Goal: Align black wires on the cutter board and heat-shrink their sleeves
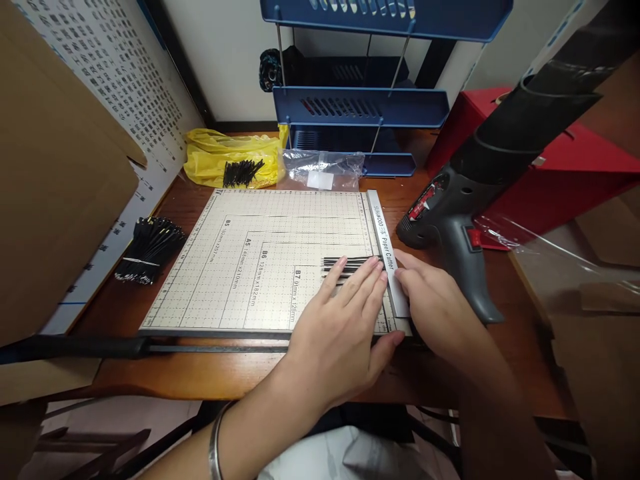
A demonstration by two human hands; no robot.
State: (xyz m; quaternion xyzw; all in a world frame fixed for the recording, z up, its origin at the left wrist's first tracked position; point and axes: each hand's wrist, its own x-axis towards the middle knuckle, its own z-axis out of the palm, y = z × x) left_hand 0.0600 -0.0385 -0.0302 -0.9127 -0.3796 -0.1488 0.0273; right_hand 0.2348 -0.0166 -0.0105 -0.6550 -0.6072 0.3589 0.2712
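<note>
My left hand (340,327) lies flat with fingers stretched over a row of thin black wires (328,269), pressing them onto the gridded board of a paper cutter (210,280). The wires lie side by side, their right ends at the metal strip (383,233) along the cutter's right edge. Just beyond that strip, my right hand (437,307) is closed, thumb and curled fingers against its outer side. What those fingers pinch, if anything, is hidden. The cutter's long arm with its black handle (100,348) lies down along the front edge of the board.
A banded bundle of black wires (153,247) sits left of the board. Short black pieces (243,173) lie on a yellow bag (205,160) beside a clear bag (345,167). A heat gun (465,230) and red box (550,183) stand right; a blue rack (360,107) stands behind.
</note>
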